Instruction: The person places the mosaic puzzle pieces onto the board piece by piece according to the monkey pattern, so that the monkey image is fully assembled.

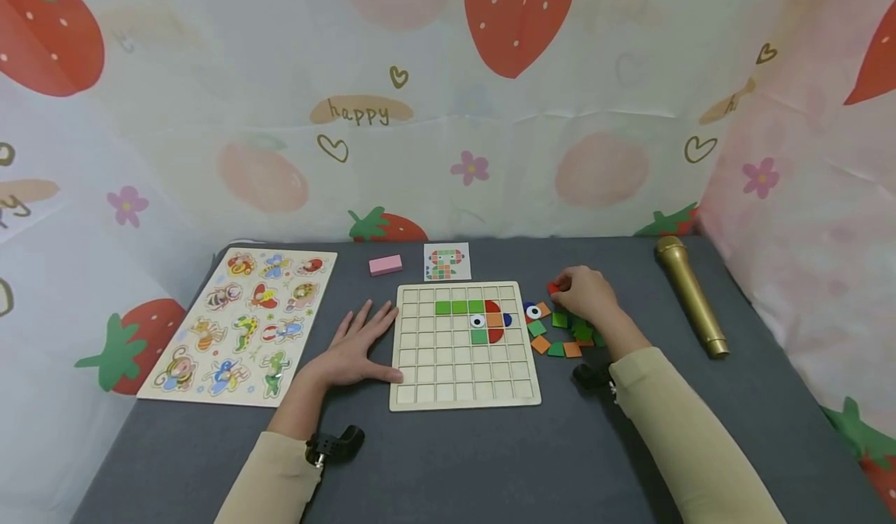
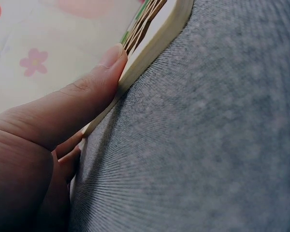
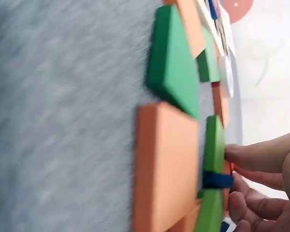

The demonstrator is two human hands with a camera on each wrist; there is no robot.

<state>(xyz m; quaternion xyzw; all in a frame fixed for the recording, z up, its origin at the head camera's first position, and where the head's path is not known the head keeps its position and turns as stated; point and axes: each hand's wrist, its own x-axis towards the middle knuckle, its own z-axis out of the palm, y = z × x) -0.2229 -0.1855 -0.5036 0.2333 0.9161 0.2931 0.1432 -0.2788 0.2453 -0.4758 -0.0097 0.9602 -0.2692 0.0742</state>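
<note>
A pale wooden grid board (image 1: 427, 353) lies flat, with green squares (image 1: 458, 307), rounded red pieces, an orange square, a blue rounded piece and an eye piece (image 1: 477, 321) set in its upper right cells. My left hand (image 1: 353, 353) spreads its fingers at the board's left side; the thumb (image 2: 104, 79) presses on its edge in the left wrist view. Right of the board, my right hand (image 1: 586, 297) pinches a small red piece (image 1: 553, 288) between thumb and fingertips. Under and around that hand lie loose tiles, among them an orange tile (image 3: 171, 164) and a green tile (image 3: 176, 63).
A sheet of cartoon insects and animals (image 1: 238, 326) lies at left. Behind the board are a pink block (image 1: 386, 265) and a small pattern card (image 1: 447, 262). A gold cylinder (image 1: 691, 297) lies at the right. Strawberry-print cloth (image 1: 448, 174) encloses the grey table (image 1: 476, 462).
</note>
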